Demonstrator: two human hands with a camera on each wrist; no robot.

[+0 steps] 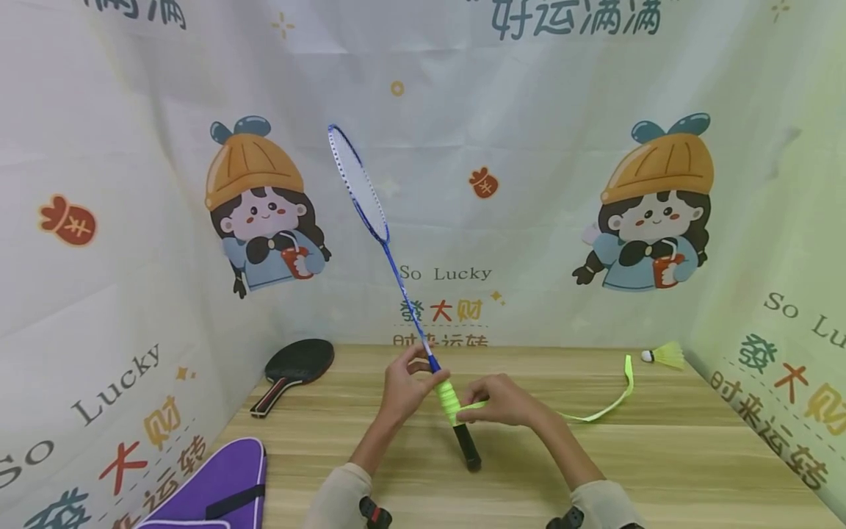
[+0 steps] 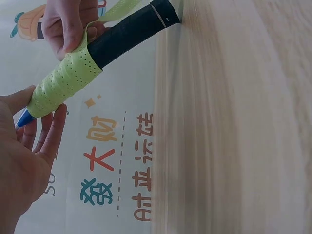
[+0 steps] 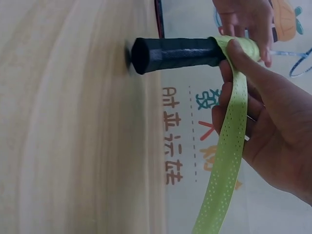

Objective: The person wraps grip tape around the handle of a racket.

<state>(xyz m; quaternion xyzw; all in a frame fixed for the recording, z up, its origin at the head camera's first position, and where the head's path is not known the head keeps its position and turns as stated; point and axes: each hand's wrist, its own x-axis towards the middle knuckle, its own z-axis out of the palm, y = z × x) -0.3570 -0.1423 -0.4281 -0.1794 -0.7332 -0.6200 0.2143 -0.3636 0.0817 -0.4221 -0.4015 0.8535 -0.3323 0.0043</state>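
Note:
A blue badminton racket [image 1: 405, 290] stands tilted, its head up to the left and its black handle end [image 1: 466, 445] low over the table. My left hand [image 1: 408, 386] holds it at the top of the grip, thumb and fingers around the blue cone and upper wrap. Perforated yellow-green grip tape [image 2: 66, 83] is wound around the upper part of the handle; the lower part is bare black. With thumb and fingers my right hand [image 1: 500, 400] pinches the tape at the edge of the wrap. The loose tape [image 3: 226, 161] trails from that hand rightward across the table.
At the back left of the wooden table [image 1: 529, 485] lies a black table tennis bat [image 1: 300, 361]. A purple case [image 1: 228, 481] with a black strap sits at the front left. A yellow shuttlecock [image 1: 667, 355] lies at the back right, by the printed cloth wall [image 1: 548, 308].

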